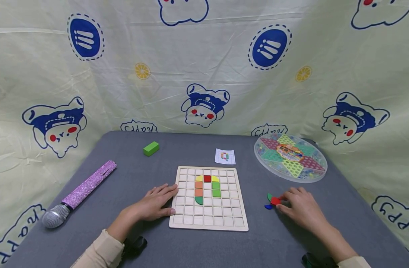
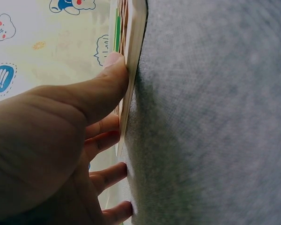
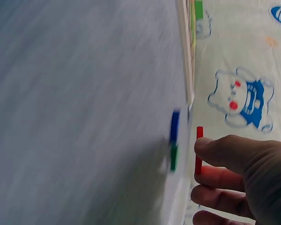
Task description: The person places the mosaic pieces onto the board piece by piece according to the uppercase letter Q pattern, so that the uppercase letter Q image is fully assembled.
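Note:
A pale wooden grid board [image 1: 224, 219] lies on the table, with yellow, red, orange and green tiles laid in several of its cells. My left hand [image 1: 156, 203] rests along the board's left edge, fingers spread and fairly straight. In the left wrist view its thumb [image 2: 113, 77] touches the board's side [image 2: 135, 42]. To the right of the board, my right hand [image 1: 300, 208] pinches a red square tile [image 1: 275, 201] between thumb and forefinger. The right wrist view shows this tile [image 3: 199, 154] edge-on. Beside it lie a green rounded tile [image 1: 269, 197] and a blue one [image 1: 268, 207].
A small pattern card [image 1: 225, 156] lies behind the board. Back right sits a round, clear-rimmed game board [image 1: 291, 156]. A green block [image 1: 151, 149] stands back left, and a glittery pink microphone [image 1: 87, 188] lies on the left. A printed cloth hangs behind the table.

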